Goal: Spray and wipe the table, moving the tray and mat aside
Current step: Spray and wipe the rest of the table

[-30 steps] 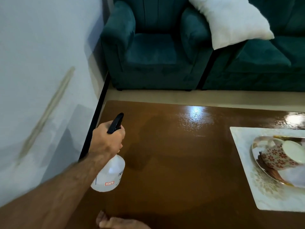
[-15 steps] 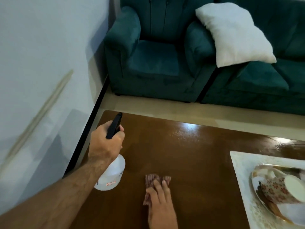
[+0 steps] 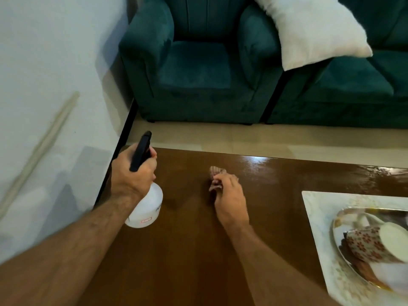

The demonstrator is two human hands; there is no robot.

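My left hand (image 3: 130, 175) grips the black trigger head of a white spray bottle (image 3: 146, 206), held over the left end of the glossy brown table (image 3: 187, 250). My right hand (image 3: 229, 195) holds a small patterned cloth (image 3: 215, 178) down on the table near its far edge. At the right lies a white mat (image 3: 318, 217). On it sits a shiny tray (image 3: 344, 257) carrying floral cups (image 3: 364, 246) tipped on their sides.
A white wall (image 3: 44, 85) runs close along the table's left edge. Beyond a strip of pale floor stand a teal armchair (image 3: 194, 62) and a teal sofa (image 3: 353, 89) with a white cushion (image 3: 309, 29). The far right table surface shines wet.
My right hand has slid the cloth from the near edge forward across the table to its far side. The left hand has kept the bottle in about the same place.
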